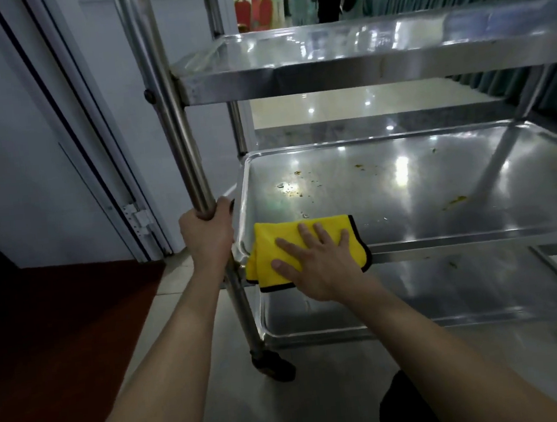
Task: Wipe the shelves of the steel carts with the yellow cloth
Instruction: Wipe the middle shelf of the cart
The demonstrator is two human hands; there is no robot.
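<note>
While the left hand (206, 235) grips the cart post (171, 119), the right hand (315, 267) presses straight fingers (307, 237) onto the yellow cloth (268, 246), lying lengthwise left-to-right over the near rim of the middle shelf (406, 197).

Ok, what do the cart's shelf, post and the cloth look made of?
Shelf: polished steel by the look, mirror-bright, reflecting lights. Cloth: soft yellow fabric, probably microfibre, matte, plush, black stitched edge, under the right hand. Post in the left hand: same shiny steel tube.
</note>
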